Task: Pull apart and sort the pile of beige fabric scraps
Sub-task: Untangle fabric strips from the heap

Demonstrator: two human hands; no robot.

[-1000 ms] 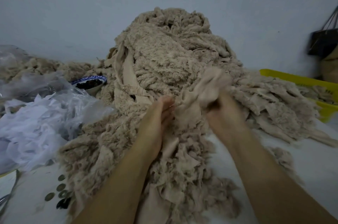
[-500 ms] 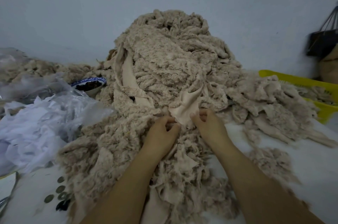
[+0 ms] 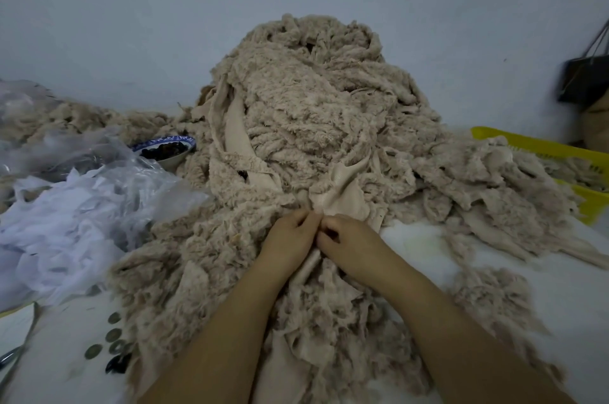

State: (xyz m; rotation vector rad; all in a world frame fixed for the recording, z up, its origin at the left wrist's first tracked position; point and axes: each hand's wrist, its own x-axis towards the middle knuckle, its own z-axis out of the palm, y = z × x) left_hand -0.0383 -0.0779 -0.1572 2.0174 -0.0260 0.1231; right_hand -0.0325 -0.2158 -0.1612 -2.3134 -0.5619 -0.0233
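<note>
Fingers (image 3: 306, 220) of the left hand (image 3: 286, 242) and right hand (image 3: 354, 247) are curled, tips meeting, pinching the lower edge of a smooth beige scrap (image 3: 344, 196) at the front of the pile of beige fabric scraps (image 3: 316, 106). The pile rises from the white table (image 3: 534, 275) toward the wall, with white scraps (image 3: 59, 225) on its left. Farther back, a blue-rimmed bowl (image 3: 164, 151) sits left and a yellow basket (image 3: 540, 146) right.

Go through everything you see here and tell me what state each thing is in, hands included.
pile, heaped high, tangled.
smooth scrap, lying against the pile, held at its near edge.
left hand, pinching the smooth scrap's near edge.
right hand, pinching the same edge.
bowl, upright, holding dark pieces.
yellow basket, rim partly draped with scraps.
white scraps, heaped, partly under clear plastic.
</note>
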